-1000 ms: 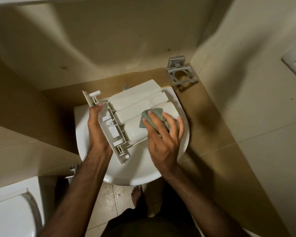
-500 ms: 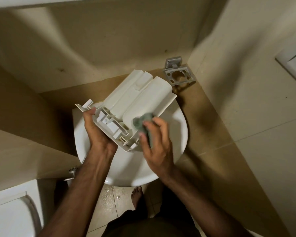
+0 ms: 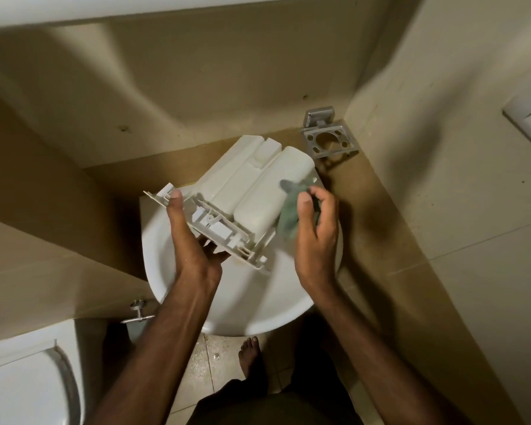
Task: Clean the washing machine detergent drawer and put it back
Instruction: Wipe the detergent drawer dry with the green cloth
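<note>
Detergent drawer (image 3: 252,185): off-white moulded plastic, matt. Cloth (image 3: 289,216): soft green fabric. Basin (image 3: 258,305): glossy white ceramic. Holder (image 3: 328,139): brushed metal.

One drawer (image 3: 252,191), one cloth (image 3: 290,214), two hands, one sink (image 3: 258,305).

This is a small home bathroom. A white ceramic washbasin (image 3: 172,271) is fixed in the corner where 2 beige tiled walls (image 3: 442,148) meet. Just beside the basin's far right edge, a metal toothbrush-and-tumbler holder (image 3: 330,139) is mounted to the wall. At the lower left is a white toilet (image 3: 22,384), with a small metal water valve (image 3: 138,312) on the wall near it. The tiled floor (image 3: 215,363) below the basin is speckled and worn.
</note>
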### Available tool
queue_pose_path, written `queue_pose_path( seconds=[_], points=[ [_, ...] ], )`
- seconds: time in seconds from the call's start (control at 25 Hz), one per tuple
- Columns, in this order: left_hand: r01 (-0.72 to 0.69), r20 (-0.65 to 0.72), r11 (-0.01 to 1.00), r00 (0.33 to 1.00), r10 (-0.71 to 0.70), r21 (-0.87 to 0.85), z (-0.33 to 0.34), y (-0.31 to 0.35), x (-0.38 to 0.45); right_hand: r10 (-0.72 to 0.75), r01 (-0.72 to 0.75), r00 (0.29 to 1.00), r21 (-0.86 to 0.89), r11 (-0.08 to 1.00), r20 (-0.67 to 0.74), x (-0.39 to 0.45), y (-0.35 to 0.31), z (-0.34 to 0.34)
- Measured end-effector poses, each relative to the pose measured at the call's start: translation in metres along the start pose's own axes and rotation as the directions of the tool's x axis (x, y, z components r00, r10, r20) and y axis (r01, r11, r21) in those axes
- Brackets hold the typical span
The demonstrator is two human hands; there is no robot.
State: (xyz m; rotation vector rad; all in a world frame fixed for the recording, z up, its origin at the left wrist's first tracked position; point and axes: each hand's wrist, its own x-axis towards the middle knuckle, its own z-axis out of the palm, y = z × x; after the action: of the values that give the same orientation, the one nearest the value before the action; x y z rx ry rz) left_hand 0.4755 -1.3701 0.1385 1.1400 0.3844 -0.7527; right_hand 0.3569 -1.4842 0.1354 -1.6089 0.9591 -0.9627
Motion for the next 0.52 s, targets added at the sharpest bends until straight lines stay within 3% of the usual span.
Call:
queue_pose_path(
  seconds=[0.08,0.24,0.36,0.52],
  points=[
    [-0.044,-0.007,0.997,0.999,0.045,0.059,0.001,-0.009,-0.001,-0.042,0.048,0.990,-0.040,0.998,0.138,-0.028,-0.011,-0.003],
    [-0.089,0.043,0.992,0.995,0.085,0.094,0.006,-0.017,-0.007,-0.236,0.277,0.938,-0.138,0.951,0.253,-0.039,-0.015,-0.003],
    [-0.151,0.176,0.987,0.975,0.138,0.062,0.005,-0.016,-0.005,-0.274,0.310,0.872,-0.025,0.951,0.405,-0.036,-0.016,-0.017],
    [-0.076,0.331,0.993,0.938,0.104,-0.095,0.009,-0.009,-0.007,-0.370,0.385,0.859,0.030,0.923,0.355,-0.047,-0.032,-0.023]
  ],
)
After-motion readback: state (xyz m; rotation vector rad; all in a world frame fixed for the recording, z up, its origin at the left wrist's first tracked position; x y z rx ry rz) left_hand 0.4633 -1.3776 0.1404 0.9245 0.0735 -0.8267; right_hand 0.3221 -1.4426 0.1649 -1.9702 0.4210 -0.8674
